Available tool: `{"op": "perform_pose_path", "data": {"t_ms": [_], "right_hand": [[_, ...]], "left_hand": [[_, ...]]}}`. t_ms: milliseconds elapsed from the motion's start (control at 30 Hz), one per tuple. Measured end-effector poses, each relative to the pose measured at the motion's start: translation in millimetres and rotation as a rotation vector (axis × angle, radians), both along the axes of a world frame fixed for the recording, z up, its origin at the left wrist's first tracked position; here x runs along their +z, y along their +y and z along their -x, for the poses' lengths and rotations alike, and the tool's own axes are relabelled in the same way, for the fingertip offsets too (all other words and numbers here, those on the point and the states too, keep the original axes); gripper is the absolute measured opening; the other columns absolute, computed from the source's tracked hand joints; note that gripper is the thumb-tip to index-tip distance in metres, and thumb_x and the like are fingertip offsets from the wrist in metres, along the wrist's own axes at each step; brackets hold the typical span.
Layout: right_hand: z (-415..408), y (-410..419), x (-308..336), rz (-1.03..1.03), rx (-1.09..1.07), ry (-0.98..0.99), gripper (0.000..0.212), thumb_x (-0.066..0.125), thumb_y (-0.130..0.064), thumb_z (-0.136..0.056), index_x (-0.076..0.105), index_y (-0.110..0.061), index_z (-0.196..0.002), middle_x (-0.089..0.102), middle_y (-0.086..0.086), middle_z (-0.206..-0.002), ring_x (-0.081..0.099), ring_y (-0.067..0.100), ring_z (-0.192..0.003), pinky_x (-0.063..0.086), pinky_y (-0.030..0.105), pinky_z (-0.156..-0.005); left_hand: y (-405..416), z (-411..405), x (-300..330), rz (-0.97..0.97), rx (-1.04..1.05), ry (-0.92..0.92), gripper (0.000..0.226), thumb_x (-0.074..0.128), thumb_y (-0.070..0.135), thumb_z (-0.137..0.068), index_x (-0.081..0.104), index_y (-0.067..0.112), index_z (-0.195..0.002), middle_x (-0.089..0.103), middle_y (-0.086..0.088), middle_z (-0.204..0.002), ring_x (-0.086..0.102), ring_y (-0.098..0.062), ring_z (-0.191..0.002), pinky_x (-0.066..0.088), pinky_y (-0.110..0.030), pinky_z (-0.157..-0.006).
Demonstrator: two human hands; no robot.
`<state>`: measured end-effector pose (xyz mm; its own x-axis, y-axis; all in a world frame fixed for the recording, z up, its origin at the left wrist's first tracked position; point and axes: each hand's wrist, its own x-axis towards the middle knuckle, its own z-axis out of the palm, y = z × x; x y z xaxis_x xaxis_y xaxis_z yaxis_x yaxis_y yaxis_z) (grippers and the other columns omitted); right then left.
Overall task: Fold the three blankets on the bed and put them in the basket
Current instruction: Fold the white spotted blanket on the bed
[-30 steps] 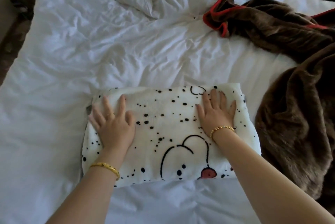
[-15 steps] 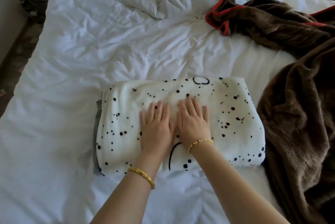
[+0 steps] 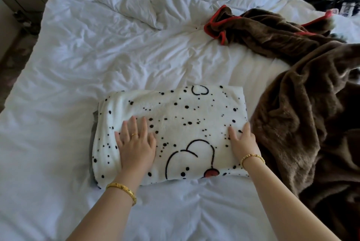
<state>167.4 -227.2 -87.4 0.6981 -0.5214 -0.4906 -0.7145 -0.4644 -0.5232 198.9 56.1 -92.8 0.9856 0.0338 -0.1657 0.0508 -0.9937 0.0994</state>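
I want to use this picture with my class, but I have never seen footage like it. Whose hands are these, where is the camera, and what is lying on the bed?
No machine here: a person wears a camera on the head, looking down at their own hands. The left hand and right hand lie flat, fingers straight, on a folded white spotted blanket; neither grips anything. It rests on a bed with a rumpled white duvet. To the right lie an unfolded brown blanket and another brown one with red trim. No basket is in view.

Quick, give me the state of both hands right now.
Left hand: open, flat on the folded spotted blanket.
Right hand: open, fingers at the blanket's right edge, gripping nothing visibly.
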Motion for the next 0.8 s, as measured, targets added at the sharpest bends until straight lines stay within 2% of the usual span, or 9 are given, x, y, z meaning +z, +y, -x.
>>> {"op": "perform_pose_path", "data": {"t_ms": [133, 200, 300, 400, 433, 500, 600, 667, 800], "right_hand": [[-1.0, -2.0, 1.7, -0.207, -0.217, 0.058, 0.08, 0.051, -0.064, -0.079, 0.031, -0.008, -0.132, 0.052, 0.012, -0.121, 0.05, 0.026, -0.087, 0.041, 0.033, -0.074], [1.2, -5.0, -0.2, -0.258, -0.25, 0.1, 0.08, 0.057, -0.064, -0.076, 0.037, -0.005, -0.127, 0.054, 0.011, -0.114, 0.05, 0.025, -0.086, 0.04, 0.032, -0.074], [5.9, -2.2, 0.3, -0.242, -0.251, 0.073, 0.073, 0.06, -0.06, -0.077, 0.039, -0.006, -0.121, 0.054, 0.011, -0.105, 0.051, 0.026, -0.083, 0.041, 0.033, -0.071], [7.5, 16.1, 7.0, -0.053, -0.226, 0.013, 0.067, 0.052, -0.054, -0.085, 0.032, -0.006, -0.127, 0.049, 0.014, -0.121, 0.049, 0.03, -0.096, 0.042, 0.04, -0.081], [6.7, 24.9, 9.3, 0.123, -0.165, 0.005, 0.067, 0.047, -0.05, -0.089, 0.026, -0.006, -0.134, 0.041, 0.016, -0.133, 0.044, 0.033, -0.114, 0.038, 0.044, -0.095], [4.9, 45.1, 16.5, 0.418, -0.01, -0.061, 0.065, 0.036, -0.034, -0.096, 0.005, -0.008, -0.146, 0.012, 0.014, -0.152, 0.013, 0.031, -0.14, 0.008, 0.046, -0.116], [-3.8, 80.1, 26.4, 0.583, 0.285, -0.217, 0.069, 0.025, -0.02, -0.095, -0.026, -0.013, -0.142, -0.029, 0.005, -0.152, -0.025, 0.024, -0.141, -0.023, 0.043, -0.108], [-18.3, 104.0, 32.1, 0.612, 0.498, -0.283, 0.065, 0.022, -0.021, -0.097, -0.026, -0.017, -0.141, -0.039, 0.001, -0.145, -0.034, 0.023, -0.135, -0.024, 0.045, -0.107], [-67.1, 128.7, 35.7, 0.482, 0.774, -0.255, 0.052, 0.016, -0.031, -0.101, -0.003, -0.023, -0.149, -0.016, -0.001, -0.156, -0.021, 0.023, -0.142, -0.012, 0.046, -0.114]], "left_hand": [[-13.1, 3.5, 10.0, -0.007, -0.078, -0.051, 0.056, 0.009, 0.037, -0.096, 0.006, 0.022, -0.15, 0.004, -0.007, -0.158, 0.0, -0.025, -0.146, -0.002, -0.046, -0.117], [-5.4, 10.4, 12.4, 0.011, -0.103, -0.104, 0.054, 0.011, 0.037, -0.096, 0.014, 0.026, -0.149, 0.01, -0.003, -0.158, 0.005, -0.023, -0.146, -0.003, -0.045, -0.116], [24.7, 20.4, 11.7, 0.016, 0.072, -0.06, 0.055, 0.008, 0.043, -0.096, 0.003, 0.033, -0.149, -0.004, 0.0, -0.158, -0.006, -0.022, -0.145, -0.006, -0.043, -0.116], [31.9, 21.1, 15.9, 0.005, 0.244, 0.044, 0.055, 0.01, 0.044, -0.096, -0.001, 0.032, -0.149, -0.009, -0.007, -0.158, -0.007, -0.029, -0.145, -0.001, -0.047, -0.117], [26.9, 19.0, 18.9, -0.006, 0.253, 0.064, 0.055, 0.01, 0.044, -0.096, -0.001, 0.031, -0.149, -0.01, -0.009, -0.157, -0.007, -0.03, -0.145, -0.001, -0.047, -0.117], [13.1, 13.7, 26.3, -0.053, 0.181, 0.043, 0.055, 0.011, 0.04, -0.097, 0.003, 0.026, -0.15, -0.007, -0.011, -0.157, -0.008, -0.031, -0.144, -0.004, -0.048, -0.117], [-6.1, 2.0, 35.1, -0.048, -0.087, -0.109, 0.053, 0.017, 0.031, -0.098, 0.006, 0.02, -0.149, -0.003, -0.009, -0.158, -0.011, -0.026, -0.145, -0.01, -0.045, -0.116], [-18.5, -13.2, 39.4, -0.019, -0.218, -0.147, 0.054, 0.02, 0.031, -0.099, 0.003, 0.02, -0.15, -0.006, -0.007, -0.158, -0.013, -0.024, -0.144, -0.013, -0.045, -0.115], [-27.3, -50.9, 36.6, -0.079, -0.287, -0.1, 0.057, 0.017, 0.041, -0.098, 0.0, 0.027, -0.149, -0.008, -0.005, -0.158, -0.013, -0.03, -0.144, -0.016, -0.051, -0.11]]}}
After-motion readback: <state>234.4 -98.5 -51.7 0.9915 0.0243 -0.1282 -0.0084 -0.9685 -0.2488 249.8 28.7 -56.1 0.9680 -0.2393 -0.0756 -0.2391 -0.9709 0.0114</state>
